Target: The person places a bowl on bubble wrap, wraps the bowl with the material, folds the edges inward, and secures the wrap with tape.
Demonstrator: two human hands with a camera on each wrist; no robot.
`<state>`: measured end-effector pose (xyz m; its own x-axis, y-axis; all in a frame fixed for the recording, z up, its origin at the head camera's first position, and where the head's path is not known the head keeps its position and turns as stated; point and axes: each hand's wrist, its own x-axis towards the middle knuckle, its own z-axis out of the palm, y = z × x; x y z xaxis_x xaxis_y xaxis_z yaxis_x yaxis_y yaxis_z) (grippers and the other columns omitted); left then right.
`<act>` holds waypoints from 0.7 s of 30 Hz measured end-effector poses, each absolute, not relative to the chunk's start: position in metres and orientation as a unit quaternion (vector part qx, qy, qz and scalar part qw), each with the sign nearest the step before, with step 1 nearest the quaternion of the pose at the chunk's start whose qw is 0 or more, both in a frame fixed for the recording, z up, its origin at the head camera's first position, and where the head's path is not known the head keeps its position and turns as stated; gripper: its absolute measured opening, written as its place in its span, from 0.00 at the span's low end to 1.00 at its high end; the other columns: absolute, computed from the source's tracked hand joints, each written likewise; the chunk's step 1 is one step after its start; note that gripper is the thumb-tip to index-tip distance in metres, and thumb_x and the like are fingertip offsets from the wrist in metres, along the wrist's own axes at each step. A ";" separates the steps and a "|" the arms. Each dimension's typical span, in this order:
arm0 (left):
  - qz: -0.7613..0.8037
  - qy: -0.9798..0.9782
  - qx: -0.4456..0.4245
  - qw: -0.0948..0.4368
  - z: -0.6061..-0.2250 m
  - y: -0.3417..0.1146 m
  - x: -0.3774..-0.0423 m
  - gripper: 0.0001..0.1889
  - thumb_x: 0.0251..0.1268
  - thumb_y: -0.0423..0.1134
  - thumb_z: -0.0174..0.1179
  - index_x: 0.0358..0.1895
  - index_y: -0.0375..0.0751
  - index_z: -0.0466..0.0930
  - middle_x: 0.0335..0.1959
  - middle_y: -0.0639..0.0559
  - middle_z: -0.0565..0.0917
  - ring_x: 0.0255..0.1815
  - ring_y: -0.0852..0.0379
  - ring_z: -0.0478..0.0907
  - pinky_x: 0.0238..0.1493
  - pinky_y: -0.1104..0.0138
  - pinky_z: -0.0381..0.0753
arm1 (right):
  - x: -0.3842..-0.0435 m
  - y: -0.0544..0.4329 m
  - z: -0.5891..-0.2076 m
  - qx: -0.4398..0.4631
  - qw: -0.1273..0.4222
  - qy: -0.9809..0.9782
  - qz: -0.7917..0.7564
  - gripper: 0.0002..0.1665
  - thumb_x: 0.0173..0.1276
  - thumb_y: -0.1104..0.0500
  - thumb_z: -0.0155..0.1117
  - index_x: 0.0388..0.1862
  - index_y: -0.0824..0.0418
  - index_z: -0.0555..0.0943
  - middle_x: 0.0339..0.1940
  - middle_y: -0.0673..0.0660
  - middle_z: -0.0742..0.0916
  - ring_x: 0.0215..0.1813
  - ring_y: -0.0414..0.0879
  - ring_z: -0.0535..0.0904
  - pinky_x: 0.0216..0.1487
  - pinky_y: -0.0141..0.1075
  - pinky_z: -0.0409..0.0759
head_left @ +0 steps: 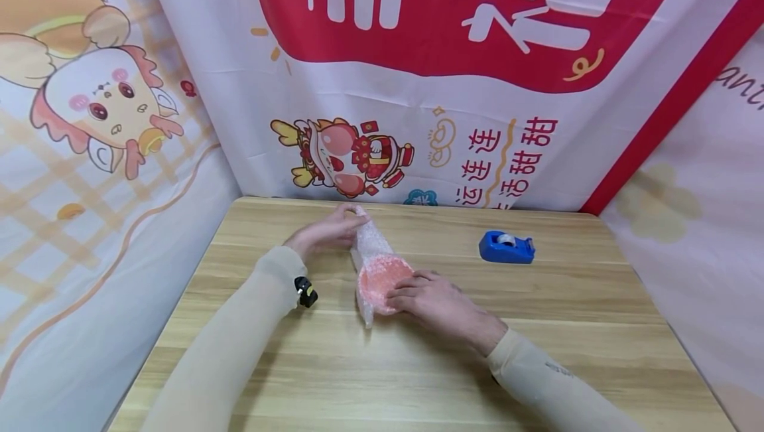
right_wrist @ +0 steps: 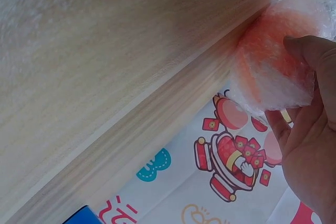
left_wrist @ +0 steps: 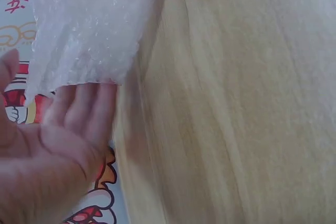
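A round, coral-pink object lies in bubble wrap at the middle of the table; the wrap blurs its exact kind. My right hand grips its near right side, the thumb on one face and the fingers beneath, as the right wrist view shows around the wrapped object. At the far end of the wrap is my left hand. In the left wrist view its fingers lie straight behind the loose edge of the bubble wrap, with the thumb held apart.
A blue tape dispenser with a roll of tape stands at the right rear of the wooden table. Printed cloth hangings close off the back and both sides. A black device is strapped on the left wrist.
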<state>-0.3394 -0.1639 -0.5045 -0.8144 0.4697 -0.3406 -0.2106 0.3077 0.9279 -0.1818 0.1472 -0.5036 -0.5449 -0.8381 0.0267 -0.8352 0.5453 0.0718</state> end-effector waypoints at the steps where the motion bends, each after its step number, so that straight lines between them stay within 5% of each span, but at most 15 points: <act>1: 0.571 0.762 0.079 0.295 -0.503 -0.164 -0.338 0.40 0.91 0.59 0.64 0.86 0.40 0.57 0.81 0.32 0.79 0.85 0.35 0.81 0.87 0.49 0.82 | -0.182 0.147 -0.503 0.475 0.027 -0.879 -0.023 0.19 0.92 0.51 0.68 0.74 0.43 0.90 0.77 0.41 0.92 0.81 0.45 0.87 0.90 0.53 0.79; 5: 0.528 0.784 0.085 0.315 -0.501 -0.165 -0.332 0.30 0.94 0.56 0.60 0.78 0.35 0.72 0.65 0.43 0.87 0.69 0.46 0.86 0.81 0.54 0.85 | -0.181 0.147 -0.504 0.477 0.032 -0.878 -0.023 0.18 0.91 0.51 0.69 0.73 0.43 0.91 0.76 0.42 0.92 0.81 0.45 0.87 0.90 0.53 0.79; 8: 0.493 0.801 0.108 0.323 -0.504 -0.166 -0.331 0.21 0.95 0.58 0.58 0.61 0.41 0.83 0.48 0.54 0.85 0.54 0.55 0.81 0.69 0.59 0.84 | -0.182 0.147 -0.504 0.478 0.034 -0.878 -0.021 0.18 0.91 0.51 0.69 0.73 0.43 0.91 0.76 0.42 0.92 0.81 0.45 0.87 0.90 0.53 0.79; 11: 0.468 0.812 0.137 0.319 -0.508 -0.166 -0.331 0.19 0.94 0.59 0.59 0.54 0.46 0.85 0.41 0.57 0.83 0.48 0.56 0.78 0.60 0.60 0.81 | -0.182 0.147 -0.504 0.477 0.031 -0.878 -0.018 0.18 0.91 0.51 0.68 0.73 0.43 0.91 0.76 0.42 0.92 0.81 0.45 0.87 0.90 0.53 0.79; 14: 0.464 0.812 0.167 0.312 -0.509 -0.165 -0.328 0.19 0.93 0.56 0.61 0.62 0.43 0.86 0.47 0.53 0.86 0.50 0.55 0.80 0.61 0.59 0.83 | -0.182 0.147 -0.504 0.476 0.028 -0.879 -0.017 0.19 0.91 0.52 0.68 0.74 0.43 0.91 0.77 0.42 0.92 0.81 0.45 0.87 0.90 0.53 0.79; 17: 0.466 0.812 0.193 0.294 -0.509 -0.163 -0.325 0.25 0.93 0.52 0.62 0.76 0.38 0.81 0.62 0.45 0.90 0.63 0.52 0.85 0.75 0.54 0.85 | -0.183 0.148 -0.505 0.474 0.023 -0.880 -0.015 0.19 0.92 0.53 0.68 0.75 0.44 0.90 0.77 0.42 0.92 0.81 0.45 0.87 0.90 0.53 0.79; 21: 0.485 0.799 0.197 0.294 -0.507 -0.161 -0.318 0.33 0.96 0.52 0.59 0.90 0.38 0.68 0.82 0.38 0.82 0.86 0.42 0.77 0.96 0.43 0.67 | -0.184 0.149 -0.505 0.470 0.016 -0.882 -0.009 0.20 0.92 0.54 0.68 0.76 0.44 0.90 0.77 0.42 0.92 0.81 0.46 0.87 0.89 0.53 0.80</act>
<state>-0.3182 -0.1610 -0.5071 -0.7494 0.6004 -0.2791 0.0292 0.4512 0.8920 -0.1836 0.1486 -0.5047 -0.5569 -0.8304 0.0193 -0.8298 0.5572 0.0307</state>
